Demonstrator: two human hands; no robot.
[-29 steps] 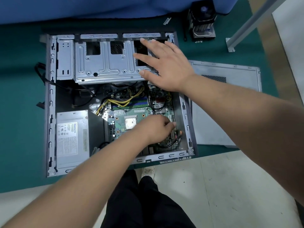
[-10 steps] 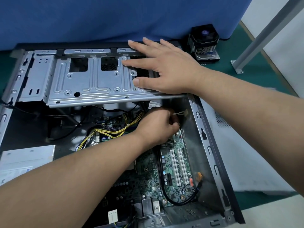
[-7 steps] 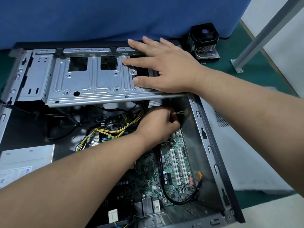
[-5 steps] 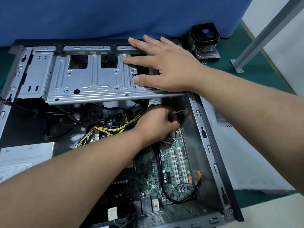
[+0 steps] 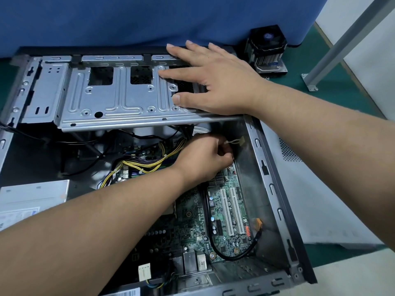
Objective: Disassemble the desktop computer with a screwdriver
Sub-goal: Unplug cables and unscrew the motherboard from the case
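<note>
The desktop case (image 5: 275, 189) lies open on its side on a green mat. My right hand (image 5: 218, 82) rests flat, fingers spread, on the grey metal drive cage (image 5: 119, 103) at the case's far side. My left hand (image 5: 203, 159) reaches inside to the far corner of the green motherboard (image 5: 224, 210). Its fingers are curled tight beside a white cable tie (image 5: 232, 143) on the case wall, pinching a cable that they mostly hide. No screwdriver is in view.
Yellow wires (image 5: 149, 163) run left of my left hand. A silver power supply (image 5: 32, 195) sits at the left. A removed CPU cooler (image 5: 267, 50) stands beyond the case, the grey side panel (image 5: 320, 199) lies to the right, and a metal post (image 5: 342, 39) rises at far right.
My head came closer to the case. My left hand moved from the motherboard's near right corner to its far corner and has stayed there this last second. My right hand stays on the cage.
</note>
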